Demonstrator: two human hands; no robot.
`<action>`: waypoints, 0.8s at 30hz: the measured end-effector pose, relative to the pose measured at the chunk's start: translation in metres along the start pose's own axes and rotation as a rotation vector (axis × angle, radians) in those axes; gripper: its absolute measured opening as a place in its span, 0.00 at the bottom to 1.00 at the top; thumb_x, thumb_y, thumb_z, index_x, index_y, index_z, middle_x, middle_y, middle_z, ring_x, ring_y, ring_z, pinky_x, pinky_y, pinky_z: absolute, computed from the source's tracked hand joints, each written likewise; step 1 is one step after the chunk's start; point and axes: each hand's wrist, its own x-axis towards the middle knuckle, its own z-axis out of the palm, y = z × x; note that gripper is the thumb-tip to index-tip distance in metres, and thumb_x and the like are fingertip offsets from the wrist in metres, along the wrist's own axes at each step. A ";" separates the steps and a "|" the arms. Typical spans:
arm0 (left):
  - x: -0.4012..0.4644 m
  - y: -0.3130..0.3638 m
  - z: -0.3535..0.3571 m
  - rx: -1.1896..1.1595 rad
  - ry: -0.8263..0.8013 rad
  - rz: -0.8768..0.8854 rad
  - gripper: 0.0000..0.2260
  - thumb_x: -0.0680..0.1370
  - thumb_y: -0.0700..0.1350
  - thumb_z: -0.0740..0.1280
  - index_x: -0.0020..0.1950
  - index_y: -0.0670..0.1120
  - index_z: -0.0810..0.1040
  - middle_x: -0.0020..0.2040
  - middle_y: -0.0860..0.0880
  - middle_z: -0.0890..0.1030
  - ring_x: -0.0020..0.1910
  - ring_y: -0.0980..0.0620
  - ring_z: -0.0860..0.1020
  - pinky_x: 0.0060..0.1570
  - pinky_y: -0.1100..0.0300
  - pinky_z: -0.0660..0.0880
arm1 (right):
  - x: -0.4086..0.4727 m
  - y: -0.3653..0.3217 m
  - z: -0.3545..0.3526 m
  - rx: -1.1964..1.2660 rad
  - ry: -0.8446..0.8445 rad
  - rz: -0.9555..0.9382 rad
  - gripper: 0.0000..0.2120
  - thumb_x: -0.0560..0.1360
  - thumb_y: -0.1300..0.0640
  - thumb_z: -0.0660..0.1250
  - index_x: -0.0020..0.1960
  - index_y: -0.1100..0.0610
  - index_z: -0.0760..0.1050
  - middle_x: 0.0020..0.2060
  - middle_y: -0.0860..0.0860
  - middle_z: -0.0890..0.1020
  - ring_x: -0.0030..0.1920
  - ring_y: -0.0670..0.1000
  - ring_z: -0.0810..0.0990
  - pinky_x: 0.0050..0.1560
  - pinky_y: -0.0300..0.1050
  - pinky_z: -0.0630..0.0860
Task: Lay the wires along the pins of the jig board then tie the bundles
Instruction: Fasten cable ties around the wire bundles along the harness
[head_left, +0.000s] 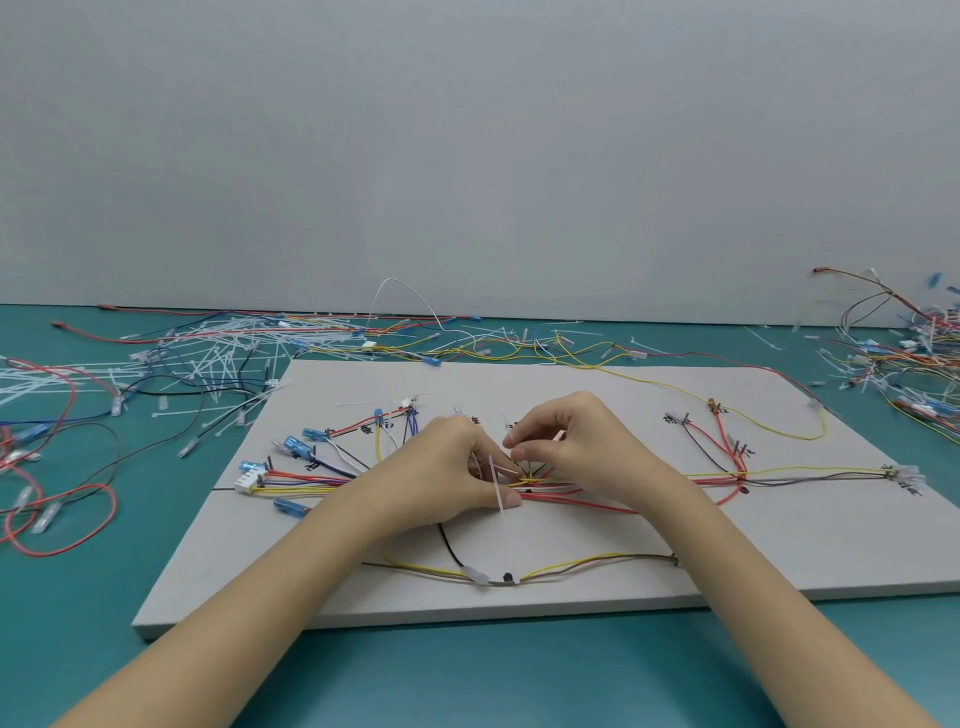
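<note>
Several loose items occupy the far left of the teal desk (78, 623): a heap of white cable ties (218, 345), spare red, black and blue leads with clear sleeves.

Jig board (779, 545), pale grey, flat on the desk, centre. Left portion: blue terminals (296, 446) and a white connector (248, 480) seated by their pins, wires fanning rightward into one trunk. Routing here appears complete.

Left hand (452, 467): fingers curled, thumb and forefinger pinching a white cable tie (496, 483) that stands across the main bundle (550, 486) at board centre.

Right hand (566, 441): fingers curled in a pinch just above the same bundle; whether it holds the tie's other end or a wire cannot be told, the fingertips being too small and crowded.

Lower run: yellow and brown wires (571, 564) looped along the near edge, one clear sleeve at the midpoint.

Right portion: red and dark branches (722, 441) on their pins, trunk ending at a clear terminal (904, 474). A yellow lead (753, 410) arcs loosely off the far right edge.

Far right: second tangle of harnesses (914, 353).

Status, judged: laying largely done; tying is underway at the centre, with no closed ties evident elsewhere, so most bundles remain.
</note>
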 end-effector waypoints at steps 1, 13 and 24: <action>0.000 0.000 0.000 0.000 0.005 0.003 0.11 0.69 0.49 0.77 0.51 0.52 0.86 0.46 0.49 0.84 0.46 0.53 0.81 0.49 0.53 0.77 | 0.000 0.000 0.000 0.003 0.000 -0.002 0.06 0.69 0.70 0.73 0.43 0.62 0.84 0.35 0.51 0.84 0.33 0.37 0.78 0.38 0.28 0.71; -0.001 -0.004 0.002 -0.017 0.056 0.055 0.07 0.71 0.50 0.76 0.47 0.54 0.86 0.39 0.48 0.83 0.40 0.50 0.78 0.43 0.50 0.75 | 0.012 -0.007 -0.003 -0.038 -0.125 0.039 0.06 0.70 0.71 0.71 0.45 0.65 0.84 0.39 0.60 0.85 0.37 0.48 0.79 0.43 0.43 0.77; 0.001 -0.006 0.004 -0.020 0.055 0.063 0.06 0.71 0.51 0.76 0.47 0.55 0.86 0.42 0.46 0.82 0.43 0.50 0.77 0.46 0.47 0.75 | 0.022 -0.013 -0.003 -0.119 -0.187 0.054 0.06 0.70 0.70 0.71 0.44 0.63 0.84 0.34 0.54 0.83 0.32 0.44 0.75 0.37 0.36 0.73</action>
